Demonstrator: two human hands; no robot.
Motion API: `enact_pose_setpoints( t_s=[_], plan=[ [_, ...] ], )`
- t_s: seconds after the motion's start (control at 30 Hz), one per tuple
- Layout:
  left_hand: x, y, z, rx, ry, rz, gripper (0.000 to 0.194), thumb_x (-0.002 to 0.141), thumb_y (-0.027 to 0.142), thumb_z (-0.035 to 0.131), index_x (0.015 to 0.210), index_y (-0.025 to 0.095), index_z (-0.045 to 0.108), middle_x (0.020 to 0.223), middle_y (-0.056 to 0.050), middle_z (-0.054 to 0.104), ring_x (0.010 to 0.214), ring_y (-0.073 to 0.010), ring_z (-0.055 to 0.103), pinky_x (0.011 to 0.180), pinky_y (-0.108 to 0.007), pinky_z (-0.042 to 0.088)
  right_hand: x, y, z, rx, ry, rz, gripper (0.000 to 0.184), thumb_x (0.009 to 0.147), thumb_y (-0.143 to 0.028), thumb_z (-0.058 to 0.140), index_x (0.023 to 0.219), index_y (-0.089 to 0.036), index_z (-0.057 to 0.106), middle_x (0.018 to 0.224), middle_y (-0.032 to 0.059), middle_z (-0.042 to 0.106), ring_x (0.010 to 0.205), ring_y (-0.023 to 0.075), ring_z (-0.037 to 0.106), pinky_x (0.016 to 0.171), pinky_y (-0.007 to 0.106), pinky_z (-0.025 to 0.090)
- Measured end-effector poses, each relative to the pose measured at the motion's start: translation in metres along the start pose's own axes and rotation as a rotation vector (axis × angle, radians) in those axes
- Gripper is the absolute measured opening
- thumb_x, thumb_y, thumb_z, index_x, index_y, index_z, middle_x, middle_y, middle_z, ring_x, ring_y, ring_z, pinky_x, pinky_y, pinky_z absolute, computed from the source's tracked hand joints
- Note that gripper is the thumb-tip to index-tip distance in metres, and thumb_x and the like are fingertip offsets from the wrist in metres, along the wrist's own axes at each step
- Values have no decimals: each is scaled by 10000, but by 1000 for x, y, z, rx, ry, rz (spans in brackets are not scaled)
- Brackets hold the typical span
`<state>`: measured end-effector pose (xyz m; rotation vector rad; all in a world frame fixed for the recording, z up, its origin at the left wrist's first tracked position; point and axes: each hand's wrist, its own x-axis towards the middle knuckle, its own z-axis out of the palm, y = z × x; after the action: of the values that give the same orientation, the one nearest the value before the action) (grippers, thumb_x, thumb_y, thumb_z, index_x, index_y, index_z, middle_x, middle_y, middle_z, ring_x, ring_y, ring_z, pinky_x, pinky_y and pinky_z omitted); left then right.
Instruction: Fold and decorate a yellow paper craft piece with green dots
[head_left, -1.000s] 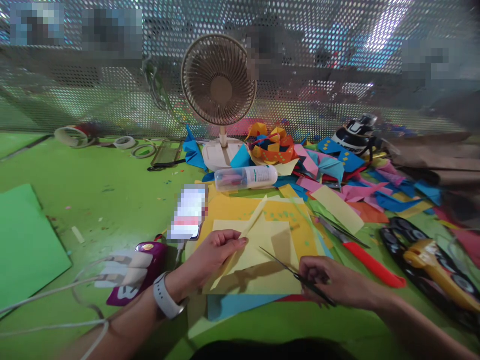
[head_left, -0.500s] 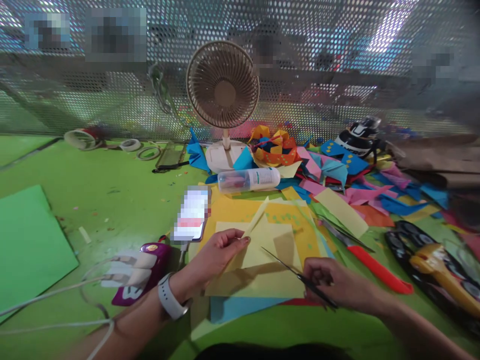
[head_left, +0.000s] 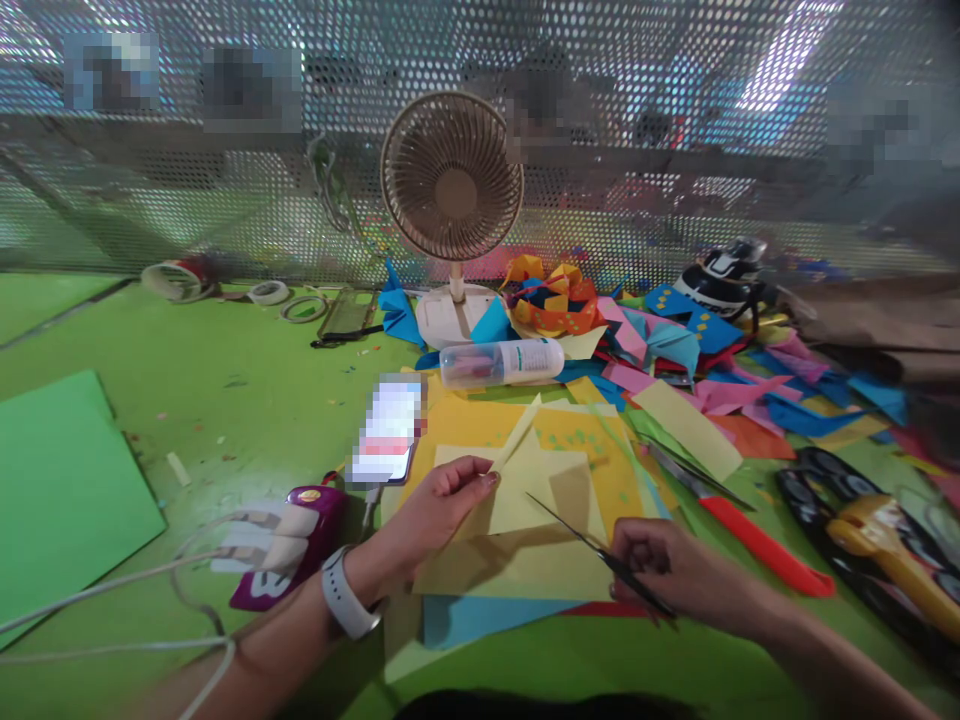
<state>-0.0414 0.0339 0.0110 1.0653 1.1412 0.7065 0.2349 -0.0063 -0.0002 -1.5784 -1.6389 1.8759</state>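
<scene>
My left hand (head_left: 454, 490), with a white watch band (head_left: 346, 595) at the wrist, pinches a narrow folded strip of pale yellow paper (head_left: 519, 432) between thumb and fingers. The strip points up and away. My right hand (head_left: 660, 565) is closed around a slender dark tool with a long pointed tip (head_left: 566, 525); its exact kind is unclear. That tip points left, apart from the strip. Beneath both hands lie pale yellow sheets (head_left: 517, 575), over an orange-yellow sheet (head_left: 450, 420) and a blue sheet (head_left: 480, 622).
Behind the paper lie a clear-and-white bottle (head_left: 502, 362) and a fan (head_left: 454, 180). A phone (head_left: 386, 430) and purple power strip (head_left: 300, 545) sit left. Red-handled scissors (head_left: 772, 545) and a black-and-yellow object (head_left: 870, 530) lie right. Folded coloured papers (head_left: 667, 345) crowd the back right.
The whole view has shifted slightly, with everything sitting a little further right and lower. Both hands keep the same hold and pose.
</scene>
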Motion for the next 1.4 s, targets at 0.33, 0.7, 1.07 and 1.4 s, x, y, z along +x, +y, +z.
enact_pose_setpoints(
  t_s=[0.33, 0.7, 1.07, 1.4],
  plan=[
    [-3, 0, 5, -12, 0, -22, 354, 717, 453, 686, 934, 178, 633, 887, -27, 640, 876, -179, 536, 832, -292, 395, 2, 0, 3, 7, -30, -14, 384, 675, -489, 715, 717, -162, 519, 538, -60, 489, 490, 60, 412, 445, 167, 286],
    [-4, -2, 7, -59, 8, -51, 307, 702, 416, 705, 902, 187, 661, 862, -11, 641, 848, -156, 535, 812, -264, 397, 1, -1, 5, -9, 6, -9, 383, 651, -452, 748, 689, -164, 499, 529, -66, 457, 487, 54, 370, 437, 168, 263],
    [-6, -1, 9, -122, -93, -37, 311, 711, 432, 716, 872, 173, 652, 838, 2, 630, 813, -133, 527, 780, -231, 388, 3, -1, 10, 14, 6, -33, 355, 669, -426, 740, 703, -154, 515, 549, -59, 494, 493, 53, 395, 444, 167, 272],
    [-6, -8, 8, -78, -136, -27, 305, 762, 422, 674, 923, 164, 651, 825, -1, 624, 765, -128, 517, 734, -236, 392, 6, 1, 13, 16, 22, -49, 319, 691, -383, 727, 696, -157, 501, 533, -60, 512, 477, 54, 433, 434, 160, 294]
  ],
)
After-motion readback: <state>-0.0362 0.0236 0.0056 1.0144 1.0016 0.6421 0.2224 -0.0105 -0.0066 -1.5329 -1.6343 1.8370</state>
